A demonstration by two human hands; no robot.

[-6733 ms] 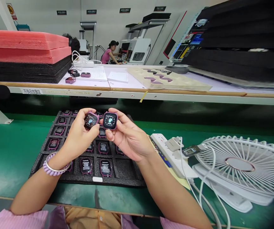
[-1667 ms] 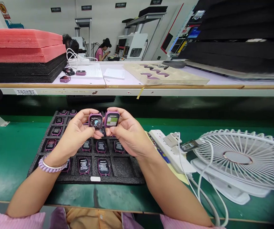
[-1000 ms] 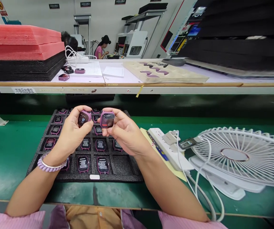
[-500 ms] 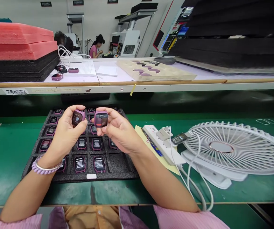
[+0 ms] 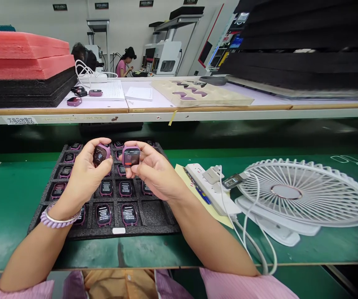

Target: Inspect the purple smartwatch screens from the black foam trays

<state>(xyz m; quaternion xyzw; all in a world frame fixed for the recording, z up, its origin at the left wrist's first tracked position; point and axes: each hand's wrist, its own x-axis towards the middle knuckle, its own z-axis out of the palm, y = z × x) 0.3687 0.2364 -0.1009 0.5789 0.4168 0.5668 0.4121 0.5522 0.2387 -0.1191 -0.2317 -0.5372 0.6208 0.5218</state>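
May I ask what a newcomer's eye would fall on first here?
Probably the red foam slabs, stacked on black slabs on the shelf at left. Next, a purple watch in the left hand and a second watch in the right hand, both over the tray. The white fan stands out on the bench at right.

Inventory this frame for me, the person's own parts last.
Workbench: 1, green, foreground
Shelf: 1, whitish, above workbench
Tray: 1, black, on workbench
Tray watches: many, purple, in tray
Held watches: 2, purple, above tray
Power strip: 1, white, workbench right
Fan: 1, white, workbench right
Foam slabs: stacked, pink over black, shelf left
Dark stack: 1, black, shelf right
Moulded sheet: 1, cream, shelf centre
Shelf watches: 2+, purple, shelf left
Papers: 2+, white, shelf
Co-workers: 2, one in pink, background
Left hand: 1, bare, holding watch
Right hand: 1, bare, holding watch
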